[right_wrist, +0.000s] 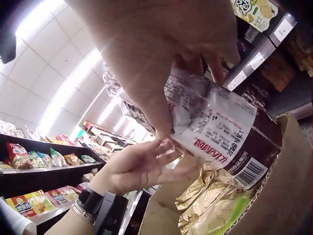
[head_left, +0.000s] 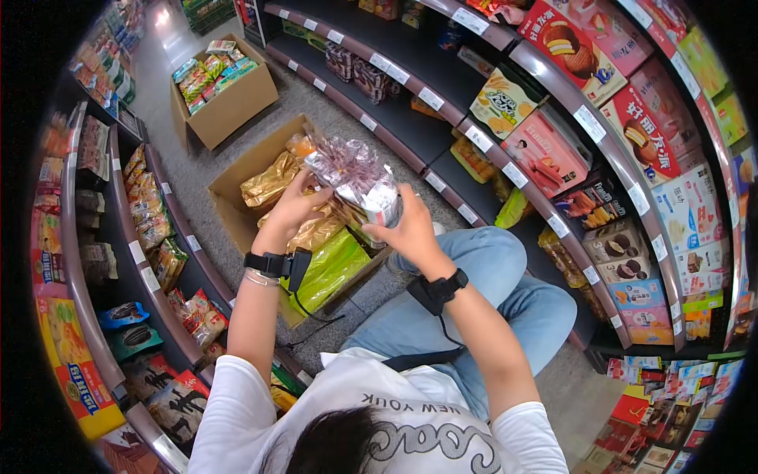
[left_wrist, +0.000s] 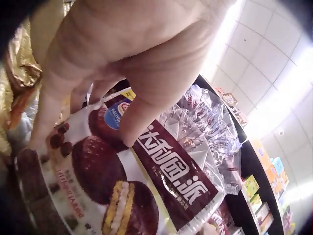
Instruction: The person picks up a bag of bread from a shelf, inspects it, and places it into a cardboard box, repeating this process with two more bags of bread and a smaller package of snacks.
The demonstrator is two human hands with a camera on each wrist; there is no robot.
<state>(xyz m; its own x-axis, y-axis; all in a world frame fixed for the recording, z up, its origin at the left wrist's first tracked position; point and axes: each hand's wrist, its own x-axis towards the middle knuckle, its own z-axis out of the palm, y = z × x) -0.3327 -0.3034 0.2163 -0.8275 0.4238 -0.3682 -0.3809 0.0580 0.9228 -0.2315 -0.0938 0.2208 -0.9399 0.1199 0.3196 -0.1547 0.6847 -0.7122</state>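
Note:
Both hands hold a clear and brown plastic bag of chocolate pies (head_left: 359, 178) over an open cardboard box (head_left: 227, 193). My left hand (head_left: 298, 209) grips its left side. In the left wrist view its thumb lies across the printed front of the bag (left_wrist: 93, 166), which shows dark round pies. The right hand (head_left: 414, 231) grips the opposite side, thumb and fingers spread round it. The right wrist view shows the bag's white printed label (right_wrist: 215, 129) and barcode. Inside the box lie gold-wrapped packages (head_left: 271, 180) and a bright green package (head_left: 330, 272).
A second cardboard box (head_left: 233, 107) full of snack bags stands farther up the aisle. Shelves with price tags curve along the right (head_left: 474, 138) and left (head_left: 142, 265), holding boxed and bagged snacks. The person's bent legs (head_left: 474, 268) are close beside the box.

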